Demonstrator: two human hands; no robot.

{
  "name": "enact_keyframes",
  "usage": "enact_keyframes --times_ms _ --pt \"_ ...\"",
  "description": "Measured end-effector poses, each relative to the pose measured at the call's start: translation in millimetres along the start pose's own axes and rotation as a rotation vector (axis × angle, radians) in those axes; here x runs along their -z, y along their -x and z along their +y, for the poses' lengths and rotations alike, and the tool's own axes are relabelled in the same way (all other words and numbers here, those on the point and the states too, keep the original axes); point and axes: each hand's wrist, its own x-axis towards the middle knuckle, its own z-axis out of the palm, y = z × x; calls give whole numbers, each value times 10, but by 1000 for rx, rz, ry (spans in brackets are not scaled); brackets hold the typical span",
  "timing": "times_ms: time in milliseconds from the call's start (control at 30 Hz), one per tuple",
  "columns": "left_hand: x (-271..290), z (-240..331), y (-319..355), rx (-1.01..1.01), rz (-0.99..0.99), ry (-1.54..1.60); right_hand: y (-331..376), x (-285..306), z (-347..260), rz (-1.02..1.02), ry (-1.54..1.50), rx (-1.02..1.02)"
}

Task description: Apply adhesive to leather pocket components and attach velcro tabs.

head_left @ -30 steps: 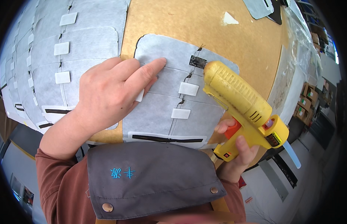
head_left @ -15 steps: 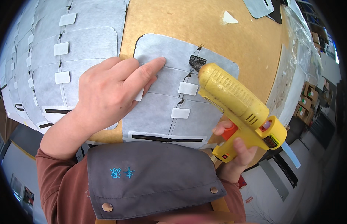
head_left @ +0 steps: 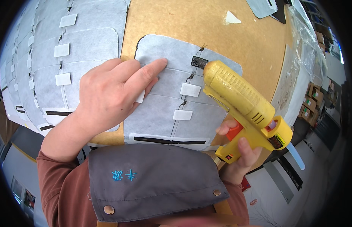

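Since your right grip [head_left: 247,158] is wrapped round the handle of that yellow plastic glue gun [head_left: 240,87], one finger at the red trigger [head_left: 233,131], I'd squeeze gently and aim for a thin, even coat. The nose is right at the small black rectangular patch [head_left: 198,61], upper middle of the frame; can't tell if the tip's touching, the gun's body hides it. I'd stop short of the patch's edges so nothing oozes onto the pale grey fabric-like panel [head_left: 164,47] under it.

Your left grip [head_left: 111,87] lies across the panel's left side, index finger stretched out, which should steady it nicely. A small white rectangular tab [head_left: 140,97] peeks out by the tucked fingers, but I can't tell if you're pinching it. Either way, I'd hold them well off the nozzle, probably hot.

Room-wise, the brown board counter [head_left: 183,19] shows above the panel's top edge, so lifting toward the top of the frame looks safest; just mind the white paper-like scrap [head_left: 232,17] up there. Swinging lower left could string glue over the two white rectangular pads [head_left: 190,90]. Also, the translucent bluish glue stick [head_left: 296,156] pokes out behind, lower right, so don't snag it.
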Motion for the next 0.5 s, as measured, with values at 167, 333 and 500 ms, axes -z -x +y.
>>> enact_keyframes --times_ms 167,333,500 --pt "3 -5 -8 1 1 9 -55 73 27 -42 2 18" --pt "-10 -16 8 -7 2 2 -38 136 39 -50 0 60" --pt "-15 -6 -5 -8 6 -1 28 176 55 -21 -15 51"
